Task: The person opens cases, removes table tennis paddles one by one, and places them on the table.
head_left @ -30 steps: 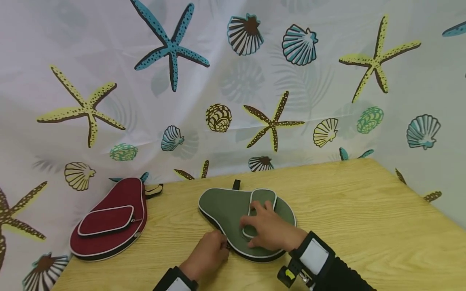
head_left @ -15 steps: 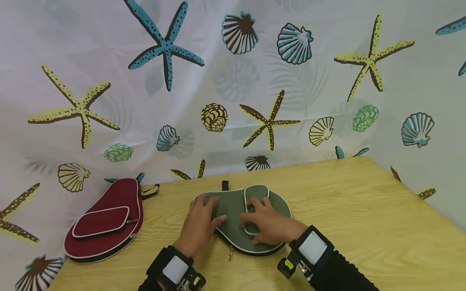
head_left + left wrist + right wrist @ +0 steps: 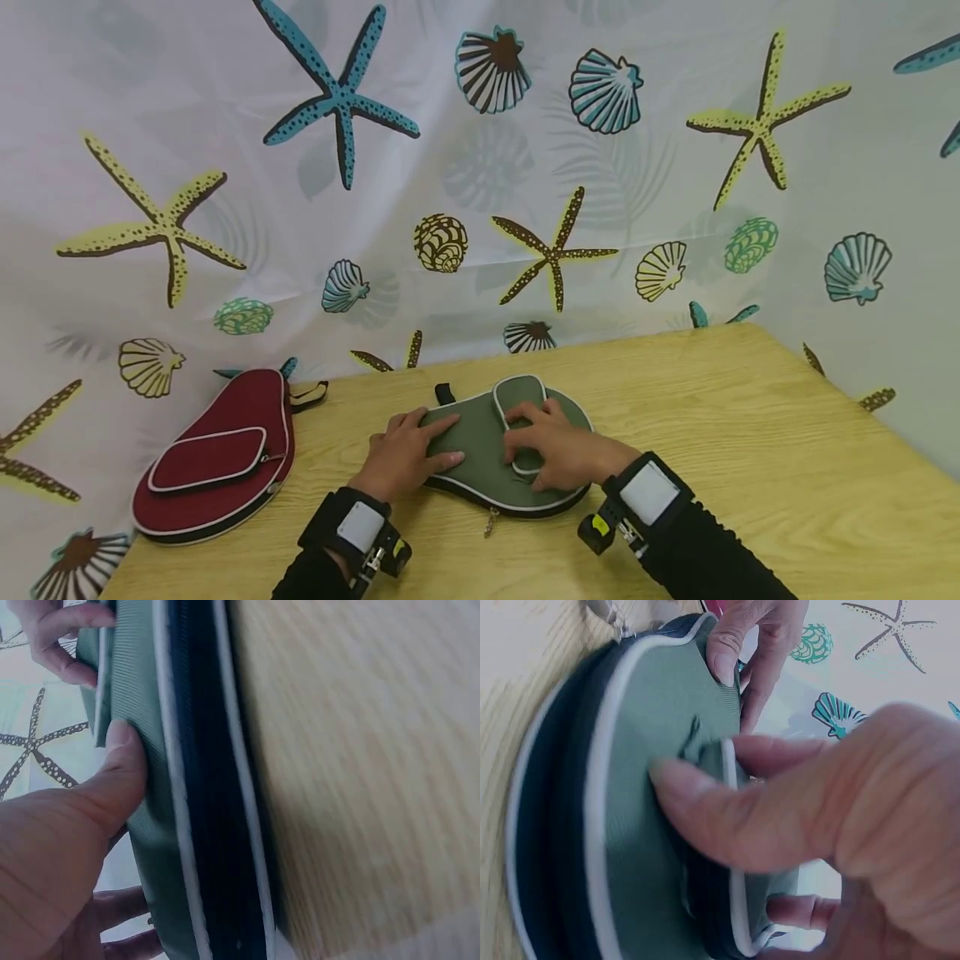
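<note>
A green table tennis paddle case (image 3: 474, 437) with white piping lies flat on the wooden table, its narrow end to the left. On its wide part is a raised small pocket (image 3: 520, 389). My right hand (image 3: 562, 450) grips over this pocket, curled fingers on top and thumb (image 3: 705, 817) along its near side. Across the narrow end rests my left hand (image 3: 401, 458), fingers spread and thumb (image 3: 124, 761) on the upper face. A metal zipper pull (image 3: 491, 522) hangs from the near dark side. Behind the case a black loop (image 3: 445, 394) sticks out.
To the left, a dark red paddle case (image 3: 251, 400) with a front pocket leans back against a white curtain (image 3: 420, 167) printed with starfish and shells. The wooden table (image 3: 712, 417) extends to the right, its back edge meeting the curtain.
My left hand has left the near zipper edge and come onto the narrow end. The green case has turned slightly, its narrow end coming nearer. My right hand stays on the pocket.
</note>
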